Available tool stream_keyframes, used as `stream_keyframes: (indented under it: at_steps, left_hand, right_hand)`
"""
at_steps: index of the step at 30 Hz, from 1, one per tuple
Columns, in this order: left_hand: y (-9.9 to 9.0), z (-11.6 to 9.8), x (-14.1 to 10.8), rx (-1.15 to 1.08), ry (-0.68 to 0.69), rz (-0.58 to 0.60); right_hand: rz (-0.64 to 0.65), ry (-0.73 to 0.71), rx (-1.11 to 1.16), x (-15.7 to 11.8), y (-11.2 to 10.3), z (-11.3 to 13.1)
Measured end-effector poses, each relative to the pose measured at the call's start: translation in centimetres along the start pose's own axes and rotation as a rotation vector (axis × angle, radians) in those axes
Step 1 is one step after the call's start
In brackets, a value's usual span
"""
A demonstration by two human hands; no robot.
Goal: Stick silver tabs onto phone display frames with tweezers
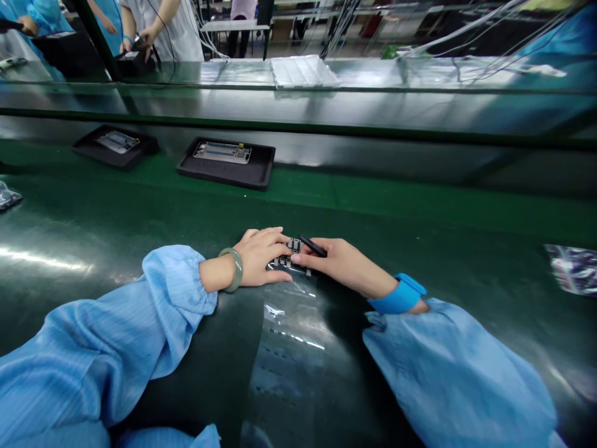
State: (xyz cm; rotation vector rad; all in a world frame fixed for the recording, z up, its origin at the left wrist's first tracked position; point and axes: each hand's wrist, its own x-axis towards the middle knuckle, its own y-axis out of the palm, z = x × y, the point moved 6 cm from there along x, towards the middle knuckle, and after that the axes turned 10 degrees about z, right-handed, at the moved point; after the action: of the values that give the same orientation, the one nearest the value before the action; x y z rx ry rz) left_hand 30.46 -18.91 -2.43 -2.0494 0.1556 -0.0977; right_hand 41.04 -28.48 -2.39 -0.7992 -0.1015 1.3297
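Observation:
A clear plastic strip (291,354) lies on the green work surface, running toward me, with small black and silver parts (282,261) at its far end. My left hand (261,255), with a green bangle at the wrist, rests palm down beside these parts. Its fingers are stretched out and touch the strip's edge. Between the thumb and fingers of my right hand (338,261) is a short black stick-like tool (313,246); its exact kind is not clear. A blue band (401,295) circles the right wrist. The right fingertips are right at the small parts, partly covering them.
Two black trays (224,176) (100,155) stand beyond my hands, each with a metal frame-like part inside. A bag with dark contents (576,269) lies at right, another bag (8,196) at far left. A metal shelf (373,109) crosses behind; other people work beyond it.

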Motion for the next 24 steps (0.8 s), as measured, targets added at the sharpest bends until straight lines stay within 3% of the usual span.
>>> stream_keyframes:
  at_steps: [14,20,24]
  left_hand:
    - [-0.1,0.1,0.3,-0.039,-0.040,0.021]
    - [-0.1,0.0,0.1,-0.029,-0.030,0.012]
    - [0.0,-0.2,0.0,-0.012,-0.016,0.007]
  right_hand:
    - [-0.006,-0.006,0.022,-0.1,0.0,-0.3]
    - [-0.216,-0.083,-0.073,-2.5,-1.0,-0.5]
    - [-0.292,-0.239,-0.263,-4.7,-0.4,-0.3]
